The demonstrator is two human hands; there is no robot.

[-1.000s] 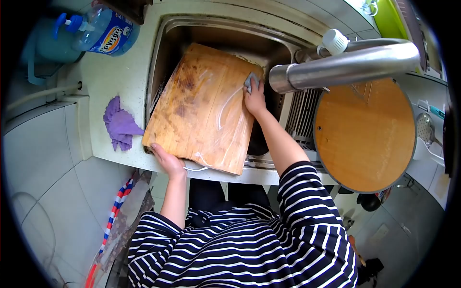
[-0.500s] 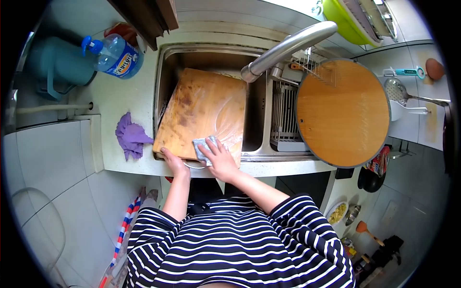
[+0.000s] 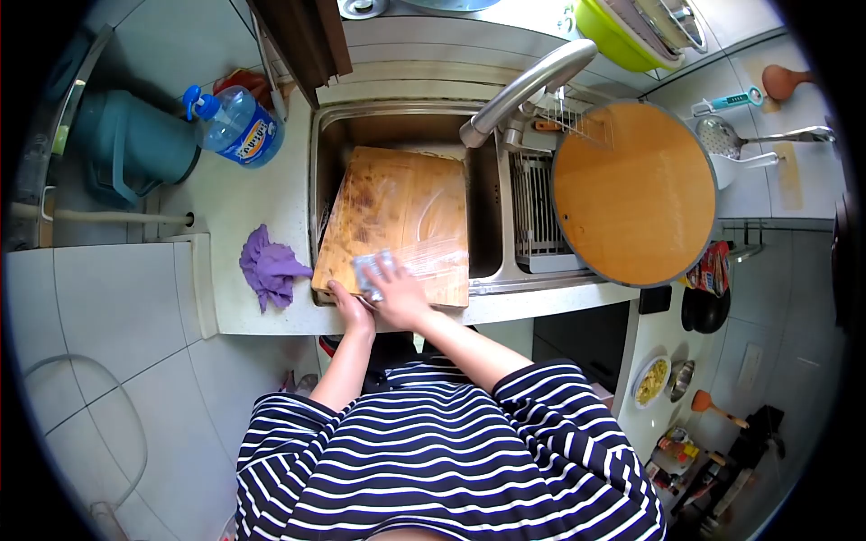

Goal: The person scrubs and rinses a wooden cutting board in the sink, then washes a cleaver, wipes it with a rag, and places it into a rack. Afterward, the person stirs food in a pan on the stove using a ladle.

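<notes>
A rectangular wooden cutting board (image 3: 388, 212) lies in the steel sink, its near edge over the front rim. Dark stains mark its left half and wet, soapy streaks its right. My left hand (image 3: 353, 311) grips the board's near left corner, thumb on top, with the other fingers mostly hidden below. My right hand (image 3: 400, 298) presses a grey scrubbing pad (image 3: 365, 270) flat against the board near that corner, fingers over the pad.
Above the sink (image 3: 484, 243) arches a faucet (image 3: 532, 86). A round wooden board (image 3: 636, 194) leans over the dish rack (image 3: 538, 207) at right. On the left counter are a purple cloth (image 3: 269, 268), a blue-labelled pump bottle (image 3: 244, 131) and a teal jug (image 3: 135, 149).
My right hand has slid the pad leftward across the board, closer to my left hand. My left hand keeps its grip on the corner. The camera view has shifted slightly.
</notes>
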